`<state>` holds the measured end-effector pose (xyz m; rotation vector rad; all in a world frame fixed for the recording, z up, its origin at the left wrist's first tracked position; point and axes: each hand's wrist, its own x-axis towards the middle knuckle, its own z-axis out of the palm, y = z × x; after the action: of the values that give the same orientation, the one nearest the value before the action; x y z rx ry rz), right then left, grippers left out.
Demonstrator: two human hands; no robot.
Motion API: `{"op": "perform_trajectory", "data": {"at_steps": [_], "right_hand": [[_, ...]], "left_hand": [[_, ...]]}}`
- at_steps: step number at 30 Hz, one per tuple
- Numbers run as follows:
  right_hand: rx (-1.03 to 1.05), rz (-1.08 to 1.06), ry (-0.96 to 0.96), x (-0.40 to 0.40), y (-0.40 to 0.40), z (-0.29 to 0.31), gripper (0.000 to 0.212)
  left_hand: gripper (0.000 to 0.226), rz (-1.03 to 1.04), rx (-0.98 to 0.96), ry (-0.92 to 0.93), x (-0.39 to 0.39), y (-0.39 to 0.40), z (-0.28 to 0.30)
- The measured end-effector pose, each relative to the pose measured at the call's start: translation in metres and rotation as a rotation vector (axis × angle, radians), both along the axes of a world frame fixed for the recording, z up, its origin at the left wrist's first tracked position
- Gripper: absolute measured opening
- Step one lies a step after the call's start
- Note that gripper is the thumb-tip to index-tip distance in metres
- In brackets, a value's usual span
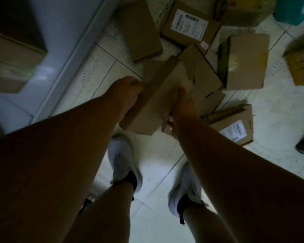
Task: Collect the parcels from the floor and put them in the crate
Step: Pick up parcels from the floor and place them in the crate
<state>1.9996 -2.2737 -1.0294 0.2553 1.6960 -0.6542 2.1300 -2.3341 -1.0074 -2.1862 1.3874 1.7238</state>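
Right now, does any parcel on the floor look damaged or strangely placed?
The parcels lie scattered at odd angles on the tiled floor, some overlapping. One near the right foot, the labelled parcel, has a flap standing open along its upper edge. The held parcel, gripped by both hands, looks intact; blur hides finer damage.

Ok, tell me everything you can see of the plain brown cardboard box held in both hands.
The plain brown cardboard box is flat and oblong, with no label visible on its upper face. It is tilted, its long axis running away from the person. The left hand grips its left edge and the right hand holds its right side. Its far end overlaps another brown cardboard box on the pale tiled floor; whether they touch cannot be told. The picture is dim and blurred.
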Motion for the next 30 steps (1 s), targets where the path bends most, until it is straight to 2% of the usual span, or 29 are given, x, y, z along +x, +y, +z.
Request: {"op": "perform_trajectory", "data": {"at_steps": [1,3,4,5,6,7,8,9,11,13,15,17,18,21,23,26,30], "right_hand": [[-0.048,-0.03,-0.112,0.0,0.0,0.029,0.066],[-0.131,-0.079,-0.271,-0.002,-0.002,0.091,0.055],[-0.16,-0.077,-0.339,-0.003,-0.002,0.127,0.058],[-0.178,-0.02,-0.379,-0.007,-0.003,0.164,0.067],[-0.199,0.081,-0.407,-0.01,-0.005,0.203,0.069],[-0.235,0.194,-0.37,-0.016,-0.009,0.24,0.051],[-0.259,0.236,-0.356,-0.022,-0.009,0.272,0.022],[-0.288,0.254,-0.307,-0.027,-0.009,0.3,0.018],[-0.296,0.262,-0.299,-0.03,-0.007,0.358,0.021],[-0.313,0.225,-0.306,-0.028,-0.004,0.411,0.049],[-0.309,0.275,-0.277,-0.025,0.002,0.465,0.064],[-0.409,0.503,-0.16,-0.018,0.011,0.518,0.065],[-0.483,0.666,-0.041,-0.011,0.015,0.538,0.063],[-0.666,0.977,0.263,0.013,0.035,0.587,0.058],[-0.72,1.063,0.336,0.029,0.05,0.606,0.063],[-0.827,1.063,0.394,0.052,0.073,0.626,0.053],[-0.974,1.171,0.438,0.077,0.099,0.643,0.049]], "left_hand": [[0.038,0.053,0.082,0.108,-0.002,0.009,0.028],[0.092,0.174,0.193,0.235,-0.003,0.023,0.088],[0.112,0.246,0.244,0.27,-0.002,0.029,0.117],[0.119,0.292,0.293,0.328,0.001,0.034,0.147],[0.113,0.312,0.323,0.411,0.003,0.038,0.176],[0.098,0.306,0.32,0.476,0.004,0.042,0.207],[0.085,0.302,0.296,0.495,0.005,0.046,0.239],[0.079,0.318,0.262,0.504,0.005,0.05,0.271],[0.084,0.386,0.189,0.468,0.007,0.06,0.328],[0.092,0.478,0.044,0.408,0.009,0.071,0.38],[0.086,0.595,-0.148,0.283,0.014,0.084,0.429],[0.067,0.668,-0.331,0.127,0.014,0.102,0.483],[0.058,0.687,-0.411,0.046,0.014,0.111,0.506],[0.051,0.773,-0.52,-0.131,0.008,0.142,0.558],[0.045,0.868,-0.567,-0.176,0.013,0.165,0.582],[0.041,0.961,-0.596,-0.221,0.03,0.196,0.605],[0.032,1.065,-0.604,-0.094,0.057,0.239,0.624]]}}
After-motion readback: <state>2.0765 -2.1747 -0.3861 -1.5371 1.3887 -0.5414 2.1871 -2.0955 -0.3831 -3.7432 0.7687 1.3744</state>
